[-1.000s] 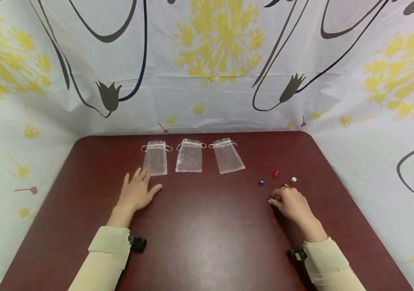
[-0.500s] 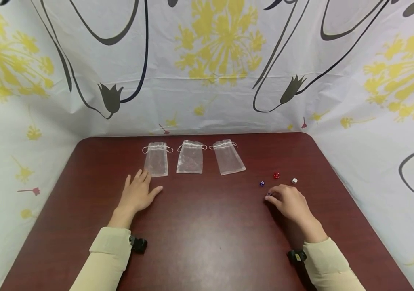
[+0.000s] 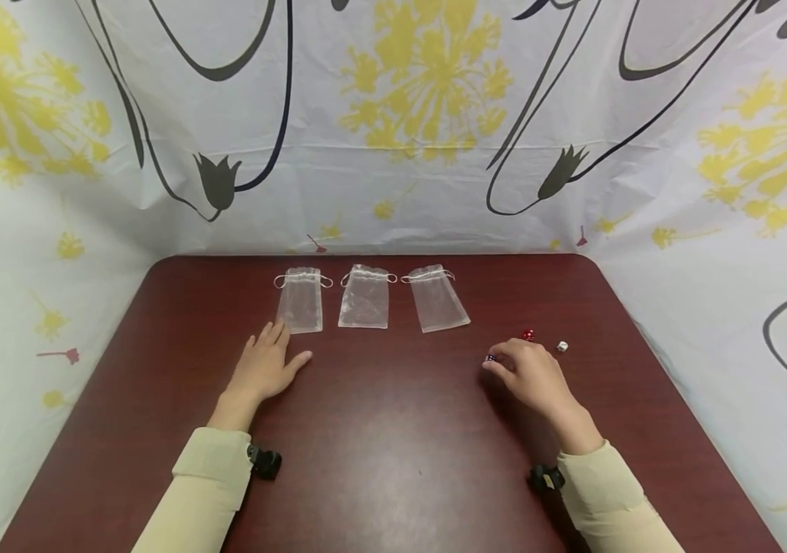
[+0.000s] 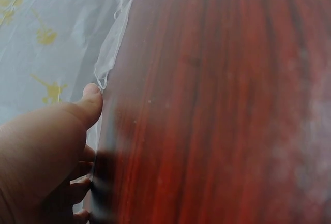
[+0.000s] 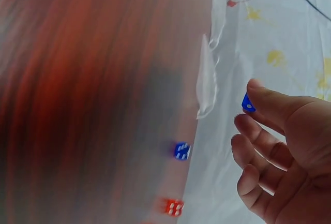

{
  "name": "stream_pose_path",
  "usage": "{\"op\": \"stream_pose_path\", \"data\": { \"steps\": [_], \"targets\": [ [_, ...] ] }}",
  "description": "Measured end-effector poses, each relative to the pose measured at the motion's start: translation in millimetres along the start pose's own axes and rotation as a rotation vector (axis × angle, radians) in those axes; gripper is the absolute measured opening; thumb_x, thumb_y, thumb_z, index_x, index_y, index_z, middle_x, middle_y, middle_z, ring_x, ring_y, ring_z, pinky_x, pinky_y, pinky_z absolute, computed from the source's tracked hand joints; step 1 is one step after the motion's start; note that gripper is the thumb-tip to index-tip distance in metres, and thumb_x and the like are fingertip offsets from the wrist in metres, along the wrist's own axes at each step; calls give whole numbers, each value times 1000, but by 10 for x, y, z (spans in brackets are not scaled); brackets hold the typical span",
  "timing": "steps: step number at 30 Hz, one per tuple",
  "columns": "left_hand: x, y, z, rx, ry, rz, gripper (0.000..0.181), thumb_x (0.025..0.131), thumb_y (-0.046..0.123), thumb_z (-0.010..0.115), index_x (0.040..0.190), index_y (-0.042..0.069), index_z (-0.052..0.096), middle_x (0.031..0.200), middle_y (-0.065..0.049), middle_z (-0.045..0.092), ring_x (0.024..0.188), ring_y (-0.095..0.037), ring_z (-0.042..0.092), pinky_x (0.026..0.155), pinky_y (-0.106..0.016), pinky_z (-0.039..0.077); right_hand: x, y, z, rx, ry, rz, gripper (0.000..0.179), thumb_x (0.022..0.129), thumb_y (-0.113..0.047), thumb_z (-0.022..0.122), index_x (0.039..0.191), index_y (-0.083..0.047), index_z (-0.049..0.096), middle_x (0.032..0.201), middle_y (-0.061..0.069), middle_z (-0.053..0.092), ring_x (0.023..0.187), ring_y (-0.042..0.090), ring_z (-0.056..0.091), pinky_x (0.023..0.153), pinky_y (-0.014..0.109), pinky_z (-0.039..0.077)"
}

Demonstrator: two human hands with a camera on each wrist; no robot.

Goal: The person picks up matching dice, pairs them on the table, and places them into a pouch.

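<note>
My right hand (image 3: 530, 374) pinches a blue die (image 5: 249, 103) between thumb and index finger, off the table, while the other fingers curl loosely. Beyond it in the right wrist view, a second blue die (image 5: 182, 151) and a red die (image 5: 174, 207) lie on the table; the hand hides that blue die in the head view. A white die (image 3: 562, 346) lies to the right of the hand. My left hand (image 3: 262, 367) lies on the table with fingers spread, its fingertips at the lower left corner of the leftmost sheer drawstring bag (image 3: 302, 301).
Two more sheer drawstring bags, the middle bag (image 3: 365, 298) and the right bag (image 3: 437, 299), lie flat in a row near the far edge of the dark red table (image 3: 379, 415). A patterned white cloth (image 3: 393, 207) hangs behind and at the sides.
My right hand has moved left and toward the bags with the pinched die, now covering the other blue die in the head view. The left hand stays in place.
</note>
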State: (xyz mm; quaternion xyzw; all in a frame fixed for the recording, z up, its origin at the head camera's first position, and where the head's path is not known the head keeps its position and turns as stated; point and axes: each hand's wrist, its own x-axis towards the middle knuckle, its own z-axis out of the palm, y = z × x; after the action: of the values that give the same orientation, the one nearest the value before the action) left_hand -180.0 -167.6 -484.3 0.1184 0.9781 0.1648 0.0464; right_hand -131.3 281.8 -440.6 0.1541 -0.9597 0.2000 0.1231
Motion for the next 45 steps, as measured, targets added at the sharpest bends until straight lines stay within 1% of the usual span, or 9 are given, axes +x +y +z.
{"op": "stream_pose_path", "data": {
  "steps": [3,6,9,15,19,26,36,42,45],
  "targets": [
    [7,3,-19,-22,-1,2,79,104,48,50,155,-9,27,162,-28,20,150,-46,18,119,-64,15,56,-98,42,5,-1,-26,15,82,-21,85,91,-12,76,81,-4,67,67,13,61,59,39,50],
    [8,1,-36,-29,-3,2,79,104,47,51,154,-10,27,162,-29,20,150,-47,18,119,-65,15,107,-221,109,7,-6,-55,15,83,-21,85,91,-13,76,81,-4,67,68,13,61,60,39,51],
    [4,-10,-41,-41,-6,0,79,104,46,51,154,-10,27,162,-29,20,150,-47,17,119,-66,14,146,-361,201,15,-23,-86,16,83,-23,85,92,-14,76,80,-6,66,68,11,61,60,37,51],
    [-1,-34,-34,-92,-11,10,77,105,44,51,154,-10,27,163,-28,18,150,-46,15,119,-66,11,207,-643,381,77,-60,-172,17,83,-23,85,94,-12,77,81,-7,67,69,7,64,61,31,52],
    [7,-38,-38,-108,-14,13,77,105,43,51,154,-11,27,162,-29,18,150,-47,14,119,-67,10,256,-800,459,108,-86,-216,17,85,-22,84,96,-11,77,84,-6,69,72,7,66,62,31,54],
    [14,-66,-22,-115,-18,7,78,105,44,52,155,-9,26,163,-28,18,151,-46,13,119,-66,9,345,-1007,545,111,-127,-246,16,87,-23,82,98,-13,78,87,-7,70,74,7,67,64,35,56],
    [18,-47,-5,-142,-14,24,76,104,42,53,154,-10,27,163,-28,18,151,-45,13,119,-66,9,415,-1272,757,144,-183,-319,15,88,-23,81,97,-12,78,80,-7,66,70,5,62,60,28,52],
    [-4,-51,-23,-159,-20,18,76,104,41,54,155,-10,26,163,-27,17,151,-45,13,119,-66,7,502,-1414,822,129,-197,-334,15,89,-26,80,98,-14,78,82,-7,66,72,8,62,62,32,53],
    [-17,-57,-28,-164,-18,13,77,104,41,54,155,-10,26,163,-27,17,151,-45,13,119,-66,7,554,-1478,867,102,-217,-345,13,90,-28,79,97,-17,78,84,-7,67,76,10,64,66,34,55]
  ]
}}
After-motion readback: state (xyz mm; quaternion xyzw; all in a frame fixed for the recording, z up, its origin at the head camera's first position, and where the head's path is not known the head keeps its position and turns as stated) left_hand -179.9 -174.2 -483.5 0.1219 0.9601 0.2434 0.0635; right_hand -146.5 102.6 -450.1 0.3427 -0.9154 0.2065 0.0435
